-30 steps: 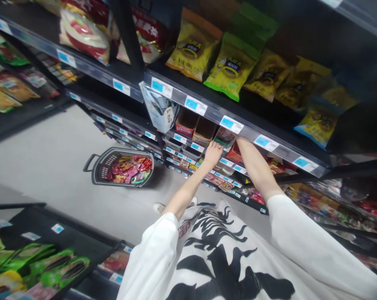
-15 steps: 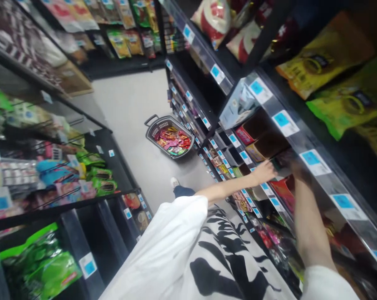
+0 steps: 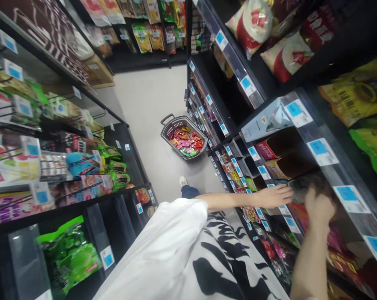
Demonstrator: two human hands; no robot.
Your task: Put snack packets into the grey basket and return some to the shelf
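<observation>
My left hand (image 3: 276, 196) reaches to the shelf front, fingers stretched out, fingertips at the front edge of a dark open box (image 3: 301, 186). Beside it, my right hand (image 3: 320, 205) is inside the shelf at that same box, its fingers bent downward. Blur and shadow hide the right fingertips and anything between them. Next to this box stand a yellow-fronted box (image 3: 275, 168) and a red-fronted box (image 3: 266, 150), both with dark insides. Red and pink packets (image 3: 337, 241) lie near my right wrist.
A grey basket (image 3: 165, 132) with colourful packets stands on the floor (image 3: 141, 93). Price tags line the shelf edge (image 3: 322, 151) above my hands. Snack bags (image 3: 354, 91) sit on the upper shelf. Another rack, holding a green bag (image 3: 71, 258), runs along the left.
My right hand has come out of deep shadow and shows more plainly. My left hand has shifted slightly toward the shelf front, fingers straighter. The whole view has swung, moving the scene rightward.
</observation>
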